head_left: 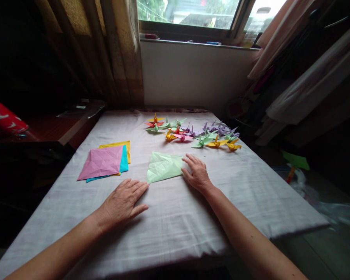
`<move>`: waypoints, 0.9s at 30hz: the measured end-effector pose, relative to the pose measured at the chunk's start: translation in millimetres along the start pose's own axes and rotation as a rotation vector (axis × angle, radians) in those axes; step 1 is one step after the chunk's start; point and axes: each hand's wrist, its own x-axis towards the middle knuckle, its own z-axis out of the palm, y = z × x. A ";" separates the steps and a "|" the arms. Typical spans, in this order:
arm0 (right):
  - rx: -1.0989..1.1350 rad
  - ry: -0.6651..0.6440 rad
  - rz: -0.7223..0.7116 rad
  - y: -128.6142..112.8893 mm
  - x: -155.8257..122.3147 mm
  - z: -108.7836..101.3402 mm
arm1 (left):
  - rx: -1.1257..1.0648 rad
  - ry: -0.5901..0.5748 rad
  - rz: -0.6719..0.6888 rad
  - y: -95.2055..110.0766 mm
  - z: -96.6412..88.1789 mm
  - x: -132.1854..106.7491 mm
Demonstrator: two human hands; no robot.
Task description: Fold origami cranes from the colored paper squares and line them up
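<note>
A creased light green paper square (163, 167) lies flat on the white cloth-covered table (175, 229). My right hand (196, 173) rests palm down with its fingers on the sheet's right corner. My left hand (123, 203) lies flat on the cloth just below and left of the green sheet, fingers spread, not touching it. Neither hand holds anything. To the left lies a stack of paper squares (105, 162): pink on top, blue and yellow beneath.
Several folded paper cranes (192, 134) in orange, green, purple, pink and red stand in a cluster at the far side of the table. A dark wooden side table (55, 126) is at left. Curtains and a window are behind. The table's right edge drops to a cluttered floor.
</note>
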 end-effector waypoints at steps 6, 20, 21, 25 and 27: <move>-0.036 -0.290 -0.395 -61.9 -18.1 6.3 | 0.067 0.004 -0.076 22.2 -10.9 23.3; -0.193 -0.350 -0.047 -18.2 -36.7 -23.8 | 0.001 -0.017 -0.069 11.5 -34.0 54.9; -0.190 -0.311 -0.030 -23.2 -38.0 -24.5 | -0.032 -0.001 -0.101 4.0 -36.7 64.5; -0.113 -0.209 -0.065 -48.5 -42.7 -24.1 | -0.080 0.073 -0.262 -30.4 -37.2 108.9; -0.104 -0.181 -0.078 -56.5 -45.7 -21.8 | -0.103 0.072 -0.343 -43.8 -31.9 127.7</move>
